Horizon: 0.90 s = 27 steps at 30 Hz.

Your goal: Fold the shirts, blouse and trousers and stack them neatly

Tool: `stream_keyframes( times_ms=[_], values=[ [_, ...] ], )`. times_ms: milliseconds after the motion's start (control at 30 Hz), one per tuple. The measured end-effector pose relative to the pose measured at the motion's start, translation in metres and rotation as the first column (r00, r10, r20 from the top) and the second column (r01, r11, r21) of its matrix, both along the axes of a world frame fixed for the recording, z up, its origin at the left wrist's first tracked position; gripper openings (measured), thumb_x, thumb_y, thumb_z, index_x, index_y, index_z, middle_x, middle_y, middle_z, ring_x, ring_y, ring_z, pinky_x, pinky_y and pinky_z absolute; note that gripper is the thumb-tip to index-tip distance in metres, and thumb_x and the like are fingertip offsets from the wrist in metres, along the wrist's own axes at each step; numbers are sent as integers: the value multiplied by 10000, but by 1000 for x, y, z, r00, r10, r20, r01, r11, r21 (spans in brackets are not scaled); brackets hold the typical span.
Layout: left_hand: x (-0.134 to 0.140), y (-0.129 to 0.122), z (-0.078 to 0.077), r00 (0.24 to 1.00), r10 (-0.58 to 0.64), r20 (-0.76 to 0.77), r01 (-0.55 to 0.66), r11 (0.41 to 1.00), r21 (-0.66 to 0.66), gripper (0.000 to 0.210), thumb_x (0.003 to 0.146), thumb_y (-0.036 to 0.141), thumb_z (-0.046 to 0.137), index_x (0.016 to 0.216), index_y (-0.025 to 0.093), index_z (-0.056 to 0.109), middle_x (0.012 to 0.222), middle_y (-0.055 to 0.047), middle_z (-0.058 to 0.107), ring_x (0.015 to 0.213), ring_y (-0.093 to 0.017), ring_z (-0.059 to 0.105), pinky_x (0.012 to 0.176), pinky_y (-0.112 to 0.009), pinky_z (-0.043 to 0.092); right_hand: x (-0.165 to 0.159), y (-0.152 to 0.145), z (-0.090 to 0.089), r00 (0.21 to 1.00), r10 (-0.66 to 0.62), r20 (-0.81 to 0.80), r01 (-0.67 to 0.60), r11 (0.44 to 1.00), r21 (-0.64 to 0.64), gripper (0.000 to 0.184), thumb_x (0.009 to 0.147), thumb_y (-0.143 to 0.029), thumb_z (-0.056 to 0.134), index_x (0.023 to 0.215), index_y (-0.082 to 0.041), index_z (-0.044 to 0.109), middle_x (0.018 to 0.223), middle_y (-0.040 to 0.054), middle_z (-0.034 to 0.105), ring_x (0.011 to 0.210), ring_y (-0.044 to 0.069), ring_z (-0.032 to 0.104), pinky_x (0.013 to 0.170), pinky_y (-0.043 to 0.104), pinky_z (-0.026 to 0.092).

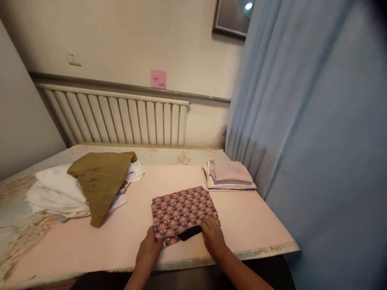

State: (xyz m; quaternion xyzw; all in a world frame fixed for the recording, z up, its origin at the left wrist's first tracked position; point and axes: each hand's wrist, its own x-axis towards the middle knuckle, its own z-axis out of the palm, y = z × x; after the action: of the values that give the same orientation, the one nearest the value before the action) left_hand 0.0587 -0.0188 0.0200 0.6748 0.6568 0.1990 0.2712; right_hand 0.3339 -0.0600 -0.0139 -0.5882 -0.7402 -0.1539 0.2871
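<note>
A folded cloth [184,209] with a pink flower pattern on dark ground lies on the pink table cover in front of me. A black strip [190,233] shows along its near edge. My left hand [148,247] grips the near left corner, fingertips partly hidden by the cloth. At the near right corner, my right hand [213,237] has its fingers closed over the edge beside the black strip.
At the left lies a loose heap with an olive-brown cloth [101,177] over white cloth [57,189]. A stack of folded cloths [231,173] sits at the back right, near the blue curtain [290,133]. Behind the table stands a radiator [121,114].
</note>
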Motion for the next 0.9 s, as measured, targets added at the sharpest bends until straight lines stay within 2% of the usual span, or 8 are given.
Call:
stream_keyframes(
  times_ms=[200, 333, 467, 533, 600, 700, 800, 900],
  values=[
    [-28, 0, -15, 998, -57, -31, 58, 998, 25, 462, 849, 286, 394, 1298, 187, 439, 1024, -73, 717, 929, -226, 682, 825, -325, 486, -11, -16, 2, 998, 38, 47, -35, 998, -49, 197, 848, -113, 488, 906, -234, 632, 835, 48, 602, 801, 216, 512, 718, 347, 378],
    [-36, 8, -13, 969, -50, -241, 109, 965, 240, 455, 862, 299, 331, 1252, 143, 506, 1115, -136, 663, 1055, -280, 614, 937, -411, 451, -23, -32, 12, 996, 86, 33, -78, 980, -181, 122, 826, -200, 576, 937, -227, 617, 911, 45, 626, 858, 226, 527, 741, 348, 400],
    [-1, 30, -4, 933, -79, -351, 238, 869, 435, 516, 898, 333, 274, 1307, 104, 488, 1308, -164, 554, 1222, -280, 504, 1037, -413, 390, -35, -29, 38, 990, 130, -56, -141, 945, -295, 153, 853, -375, 625, 878, -229, 584, 922, 11, 638, 888, 197, 549, 784, 305, 419],
    [25, 43, -5, 917, -123, -380, 311, 817, 485, 523, 906, 324, 262, 1309, 91, 500, 1391, -164, 493, 1318, -274, 413, 1094, -415, 328, -40, -16, 50, 989, 101, -106, -128, 951, -282, 125, 909, -353, 557, 895, -229, 574, 905, 3, 639, 883, 176, 559, 796, 283, 423],
    [48, 56, -10, 894, -154, -420, 365, 794, 486, 522, 909, 310, 268, 1316, 86, 506, 1421, -162, 472, 1366, -273, 351, 1124, -439, 274, -44, 3, 57, 988, 87, -128, -117, 963, -243, 88, 935, -273, 501, 951, -222, 571, 945, 13, 643, 923, 169, 562, 836, 280, 426],
    [66, 69, -21, 850, -160, -502, 410, 800, 438, 525, 910, 307, 293, 1350, 98, 489, 1453, -156, 446, 1385, -287, 321, 1127, -495, 230, -45, 32, 56, 989, 102, -103, -121, 973, -197, 189, 929, -236, 489, 1101, -191, 554, 1136, 60, 622, 1090, 186, 531, 952, 313, 409],
    [66, 72, -31, 777, -209, -594, 498, 781, 377, 516, 899, 298, 329, 1363, 148, 496, 1490, -126, 408, 1407, -309, 278, 1127, -554, 172, -42, 50, 45, 993, 107, -53, -116, 971, -209, 350, 942, -343, 483, 1247, -171, 502, 1361, 105, 508, 1293, 234, 405, 1079, 407, 323],
    [61, 69, -32, 732, -239, -638, 553, 756, 351, 513, 895, 317, 336, 1356, 183, 517, 1511, -91, 379, 1433, -318, 214, 1133, -571, 133, -37, 56, 33, 995, 88, -48, -97, 959, -265, 464, 954, -428, 442, 1342, -173, 444, 1447, 109, 436, 1370, 250, 317, 1136, 469, 232]
  ],
)
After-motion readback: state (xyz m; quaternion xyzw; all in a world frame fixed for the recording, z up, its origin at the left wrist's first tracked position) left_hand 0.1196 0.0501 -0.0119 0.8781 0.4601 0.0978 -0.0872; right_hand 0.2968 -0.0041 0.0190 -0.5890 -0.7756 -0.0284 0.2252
